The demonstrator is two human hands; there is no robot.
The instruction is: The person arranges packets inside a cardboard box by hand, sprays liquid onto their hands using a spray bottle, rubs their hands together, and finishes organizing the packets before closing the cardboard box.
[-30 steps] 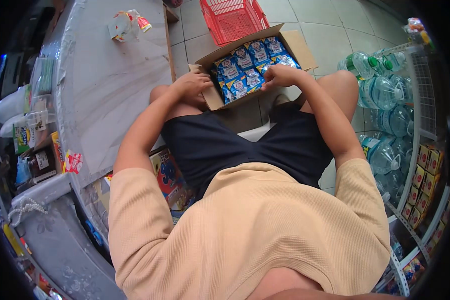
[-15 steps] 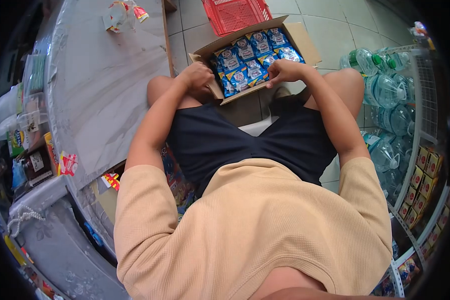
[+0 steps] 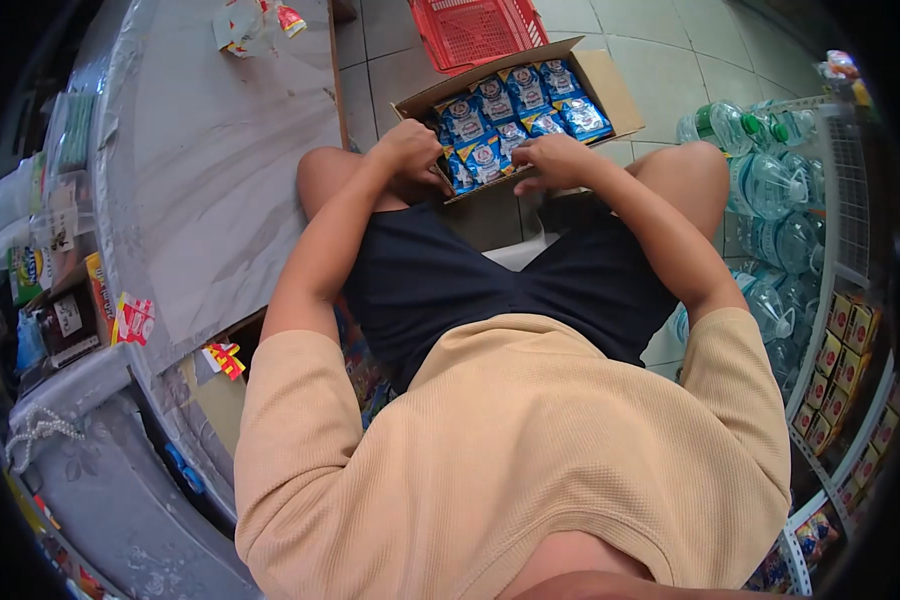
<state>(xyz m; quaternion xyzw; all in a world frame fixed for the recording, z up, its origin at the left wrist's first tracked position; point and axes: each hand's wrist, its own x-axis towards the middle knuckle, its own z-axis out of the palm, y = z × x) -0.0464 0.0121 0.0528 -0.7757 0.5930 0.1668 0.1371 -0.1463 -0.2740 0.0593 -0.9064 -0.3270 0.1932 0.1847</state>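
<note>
An open cardboard box (image 3: 618, 92) stands on the floor between my knees. Blue foil sachets (image 3: 483, 155) with white bear-logo labels fill it in rows. My left hand (image 3: 410, 153) is at the near left corner, its fingers curled over the box's side. At the near edge is my right hand (image 3: 555, 163), thumb and fingers apart. Its fingers reach over the sachets while the thumb stays outside the wall. Part of that edge is hidden behind it.
A red plastic basket (image 3: 478, 30) sits just beyond the box. To the right, large water bottles (image 3: 770, 185) crowd beside a white wire rack (image 3: 848, 190) with small boxes (image 3: 838, 350). A marbled tabletop (image 3: 240, 150) on the left holds a crumpled clear wrapper (image 3: 238, 25).
My right hand has shifted left along the near edge, and its thumb and fingers have spread. My left hand has moved slightly right and its fingers reach lower on the corner.
</note>
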